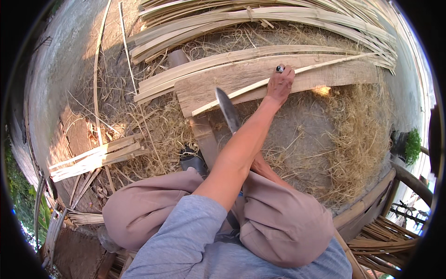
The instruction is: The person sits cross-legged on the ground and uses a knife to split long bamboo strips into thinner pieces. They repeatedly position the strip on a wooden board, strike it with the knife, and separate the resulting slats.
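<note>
My left hand (281, 84) reaches across to the right, closed around a long pale bamboo strip (246, 90); a ring with a dark stone sits on one finger. The strip lies slantwise along a wooden plank (204, 93). Beneath my left forearm, my right hand (258, 162) shows only in part. A knife (226, 109) comes out from behind that forearm, its broad dark blade pointing up and left, its tip near the strip's left part. The knife's handle and my right fingers are hidden, but the blade lines up with that hand.
Bundles of split bamboo strips (204, 25) lie beyond the plank. More strips (97, 158) rest on the left. Curly shavings (357, 135) cover much of the ground. My bent knees (283, 218) are close below. A bamboo rail (413, 181) stands at the right.
</note>
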`<state>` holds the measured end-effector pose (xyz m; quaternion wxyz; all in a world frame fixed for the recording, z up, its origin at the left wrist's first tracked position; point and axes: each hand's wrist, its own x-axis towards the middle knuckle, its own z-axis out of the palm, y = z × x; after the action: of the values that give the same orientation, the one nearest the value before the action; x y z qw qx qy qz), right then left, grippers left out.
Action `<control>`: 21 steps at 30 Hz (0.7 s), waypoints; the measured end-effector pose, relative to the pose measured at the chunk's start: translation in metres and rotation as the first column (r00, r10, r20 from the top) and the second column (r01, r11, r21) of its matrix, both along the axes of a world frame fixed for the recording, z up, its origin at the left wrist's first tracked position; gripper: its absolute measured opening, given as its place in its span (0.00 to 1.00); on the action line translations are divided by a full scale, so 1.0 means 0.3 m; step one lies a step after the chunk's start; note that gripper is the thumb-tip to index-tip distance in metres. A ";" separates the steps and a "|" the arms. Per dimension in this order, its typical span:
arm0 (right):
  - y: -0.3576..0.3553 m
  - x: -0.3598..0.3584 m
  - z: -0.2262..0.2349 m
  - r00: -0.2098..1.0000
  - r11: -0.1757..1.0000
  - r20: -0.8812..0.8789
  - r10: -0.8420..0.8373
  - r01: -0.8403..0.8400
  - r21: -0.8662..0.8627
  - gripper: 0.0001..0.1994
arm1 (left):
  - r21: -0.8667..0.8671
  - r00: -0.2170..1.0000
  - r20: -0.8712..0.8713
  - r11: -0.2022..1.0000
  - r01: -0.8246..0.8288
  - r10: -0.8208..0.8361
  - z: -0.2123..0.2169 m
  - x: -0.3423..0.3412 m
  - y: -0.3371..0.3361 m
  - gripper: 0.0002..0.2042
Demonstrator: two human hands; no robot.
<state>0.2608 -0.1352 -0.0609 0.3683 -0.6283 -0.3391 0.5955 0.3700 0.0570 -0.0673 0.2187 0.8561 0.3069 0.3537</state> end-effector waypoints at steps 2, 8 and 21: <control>-0.075 -0.079 -0.065 0.926 0.947 0.317 0.203 -0.268 0.176 0.25 | 0.019 1.000 0.011 1.000 0.011 -0.011 0.003 -0.006 0.000 0.03; 0.083 0.083 0.158 0.998 0.991 -0.053 0.027 -0.033 -0.126 0.28 | -0.014 1.000 0.000 1.000 0.013 -0.013 -0.013 -0.005 0.033 0.04; 0.027 -0.047 0.032 0.979 0.975 0.057 0.196 -0.200 0.092 0.24 | -0.029 1.000 0.006 1.000 0.009 -0.008 -0.005 0.005 0.045 0.07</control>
<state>0.2467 -0.1271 -0.0512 0.3293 -0.5866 -0.4372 0.5969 0.3715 0.0707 -0.0689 0.2334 0.8532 0.3078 0.3506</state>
